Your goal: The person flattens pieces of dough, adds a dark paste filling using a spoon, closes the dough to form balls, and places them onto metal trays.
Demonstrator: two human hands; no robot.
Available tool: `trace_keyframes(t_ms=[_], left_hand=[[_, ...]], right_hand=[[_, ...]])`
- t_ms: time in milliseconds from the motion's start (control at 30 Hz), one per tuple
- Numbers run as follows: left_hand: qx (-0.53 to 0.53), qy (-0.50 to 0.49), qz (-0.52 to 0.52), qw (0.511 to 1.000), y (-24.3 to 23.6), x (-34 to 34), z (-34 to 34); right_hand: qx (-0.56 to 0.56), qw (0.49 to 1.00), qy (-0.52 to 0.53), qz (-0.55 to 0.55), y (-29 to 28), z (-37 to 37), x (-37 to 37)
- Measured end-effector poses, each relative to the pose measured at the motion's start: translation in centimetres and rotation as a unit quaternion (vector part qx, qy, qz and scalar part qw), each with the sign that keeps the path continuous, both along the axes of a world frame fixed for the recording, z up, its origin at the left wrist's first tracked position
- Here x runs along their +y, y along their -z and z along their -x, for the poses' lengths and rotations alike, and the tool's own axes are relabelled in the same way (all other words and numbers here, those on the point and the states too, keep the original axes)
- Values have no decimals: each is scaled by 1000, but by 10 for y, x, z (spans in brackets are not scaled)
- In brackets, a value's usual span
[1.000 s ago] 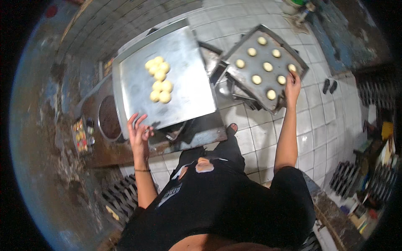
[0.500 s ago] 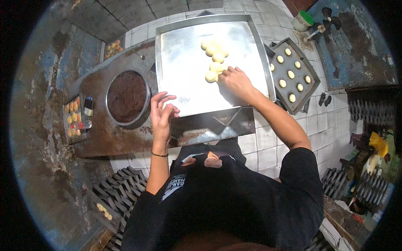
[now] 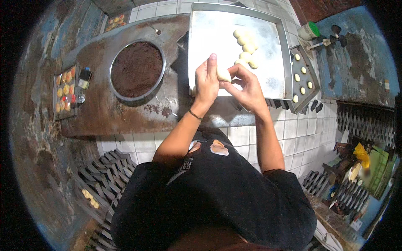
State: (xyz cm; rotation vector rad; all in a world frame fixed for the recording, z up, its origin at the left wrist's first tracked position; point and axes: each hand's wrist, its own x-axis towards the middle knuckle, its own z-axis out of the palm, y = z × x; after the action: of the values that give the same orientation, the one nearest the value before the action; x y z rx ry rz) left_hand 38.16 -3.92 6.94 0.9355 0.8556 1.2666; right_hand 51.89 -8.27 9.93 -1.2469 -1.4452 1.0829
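A pale yellow dough ball point(image 3: 224, 74) is between my two hands, over the near edge of a large square metal tray point(image 3: 205, 21). It rests against the inner side of my left hand point(image 3: 206, 81), whose fingers are partly hidden behind it. My right hand point(image 3: 248, 90) has its curled fingers and thumb at the ball's right side, in a pinch. Several more dough balls point(image 3: 247, 48) lie clustered in the tray, just beyond my right hand.
Left of the tray, a round metal bowl point(image 3: 112, 75) of dark brown crumbly filling point(image 3: 138, 69) stands on a worn table point(image 3: 94, 121). A darker tray point(image 3: 302, 106) with spaced dough balls sits at right. Topped pastries point(image 3: 65, 90) lie at far left, beside a small jar point(image 3: 81, 98).
My right hand has lifted a dough ball from the cluster and brought it nearer. My left hand has left the tray's near-left corner and met it. The view has shifted left.
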Motion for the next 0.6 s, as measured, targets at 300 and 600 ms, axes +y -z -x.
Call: trace_keyframes(t_ms=[300,600], left_hand=[[-122,38,-15,992,-14,-21,59],[32,56,-168,984,98,-45,177]], right_hand=[[208,967,131,-69,4,92,9],[97,968,-200,114,-10,136,3]])
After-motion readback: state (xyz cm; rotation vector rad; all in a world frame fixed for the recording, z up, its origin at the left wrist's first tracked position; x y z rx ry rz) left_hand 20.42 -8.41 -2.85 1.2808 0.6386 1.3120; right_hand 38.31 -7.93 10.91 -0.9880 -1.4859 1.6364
